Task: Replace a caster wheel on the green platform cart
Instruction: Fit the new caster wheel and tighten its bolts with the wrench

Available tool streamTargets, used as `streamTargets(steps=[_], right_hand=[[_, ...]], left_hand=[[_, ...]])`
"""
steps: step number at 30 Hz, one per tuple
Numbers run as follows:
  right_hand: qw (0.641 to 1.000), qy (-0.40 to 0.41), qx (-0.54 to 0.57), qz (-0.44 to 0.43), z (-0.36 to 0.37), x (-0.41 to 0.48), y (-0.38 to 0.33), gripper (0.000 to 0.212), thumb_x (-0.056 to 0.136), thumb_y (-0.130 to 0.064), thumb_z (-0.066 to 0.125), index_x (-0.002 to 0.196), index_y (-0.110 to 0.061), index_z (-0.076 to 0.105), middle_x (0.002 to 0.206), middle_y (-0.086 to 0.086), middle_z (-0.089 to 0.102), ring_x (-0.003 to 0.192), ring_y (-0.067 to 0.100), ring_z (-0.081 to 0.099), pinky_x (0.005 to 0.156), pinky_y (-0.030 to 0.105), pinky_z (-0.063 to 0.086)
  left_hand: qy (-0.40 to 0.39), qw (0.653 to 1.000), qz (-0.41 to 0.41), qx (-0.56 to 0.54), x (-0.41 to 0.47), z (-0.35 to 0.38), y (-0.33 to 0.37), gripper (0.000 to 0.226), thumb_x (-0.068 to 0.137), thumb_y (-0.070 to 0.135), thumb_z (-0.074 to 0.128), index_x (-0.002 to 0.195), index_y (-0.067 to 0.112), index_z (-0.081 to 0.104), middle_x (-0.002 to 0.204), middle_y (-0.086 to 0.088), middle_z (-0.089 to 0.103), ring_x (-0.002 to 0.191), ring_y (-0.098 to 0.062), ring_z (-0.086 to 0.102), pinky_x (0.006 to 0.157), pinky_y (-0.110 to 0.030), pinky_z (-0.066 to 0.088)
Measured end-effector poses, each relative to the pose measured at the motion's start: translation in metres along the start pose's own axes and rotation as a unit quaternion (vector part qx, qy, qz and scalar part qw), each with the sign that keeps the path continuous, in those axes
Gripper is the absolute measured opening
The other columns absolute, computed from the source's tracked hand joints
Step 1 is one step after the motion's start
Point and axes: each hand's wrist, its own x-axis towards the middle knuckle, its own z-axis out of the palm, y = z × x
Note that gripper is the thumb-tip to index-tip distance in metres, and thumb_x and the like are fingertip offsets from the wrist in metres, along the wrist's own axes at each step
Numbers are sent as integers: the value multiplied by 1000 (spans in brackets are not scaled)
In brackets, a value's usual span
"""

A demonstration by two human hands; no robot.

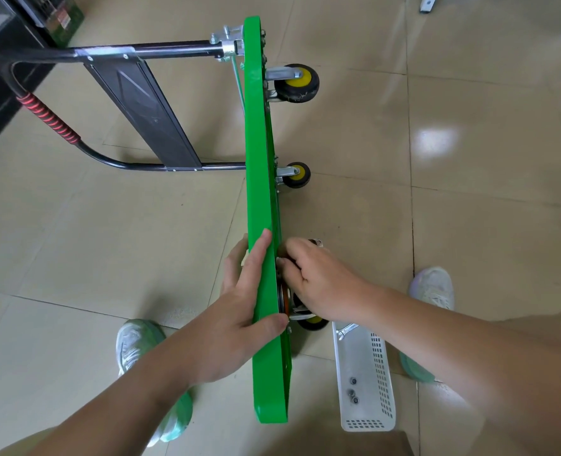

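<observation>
- The black handle (49, 116), with its red-striped grip, lies out over the floor (141, 225) at upper left. It props the cart, which stands on its side.
- The green cart (259, 143) runs as a narrow edge up the middle of the frame, with its underside facing right.
- The left hand (239, 311) grasps the cart's upper edge at lower centre, fingers (259, 251) laid over it and thumb hooked on the near side. If this hold loosens, the deck could tip over.
- The right hand (318, 284) sits just right of the deck, fingers clenched in on the caster (312, 322) at its mount. Whether they pinch a nut or bolt is hidden.
- Risk: a small fastener could slip from those fingers and roll away across the tiles. With few fasteners holding it, the caster itself could drop.
- Two more wheels (300, 82) stand out from the deck higher up.
- A white basket (381, 373) lies at lower right, holding loose nuts (353, 391) and a wrench (346, 330). A knock from the nearby arm or foot could scatter them.
</observation>
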Motion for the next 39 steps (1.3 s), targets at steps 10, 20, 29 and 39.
streamTargets(steps=[10, 20, 29, 39], right_hand=[[996, -4, 89, 31, -3, 4, -4, 29, 102, -35, 41, 85, -13, 49, 83, 10, 55, 76, 28, 53, 70, 50, 46], [998, 50, 33, -35, 0, -8, 3, 10, 100, -27, 53, 106, -18, 56, 93, -10, 48, 89, 13, 50, 79, 40, 47], [999, 13, 27, -41, 0, 1, 7, 20, 102, -24, 46, 83, -23, 41, 81, -7, 43, 80, 19, 47, 71, 39, 41], [999, 20, 47, -16, 3, 1, 7, 20, 102, -31, 45, 82, -32, 42, 84, -8, 49, 82, 18, 51, 74, 46, 47]], left_hand=[[22, 1000, 9, 1, -1, 5, 2, 101, 86, 36, 57, 148, 68, -15, 160, 26, -10, 132, 28, 23, 93, 3, 34], [49, 998, 8, -45, -3, 13, -1, 99, 86, 34, 58, 156, 59, -7, 165, 23, -7, 145, 14, 18, 97, 1, 33], [42, 999, 8, -21, -3, 12, -1, 99, 87, 33, 57, 154, 61, -10, 164, 23, -12, 146, 17, 14, 95, 4, 30], [55, 998, 7, -27, -3, 15, 0, 98, 86, 33, 56, 155, 61, -9, 163, 28, -8, 151, 4, 16, 105, -7, 36]])
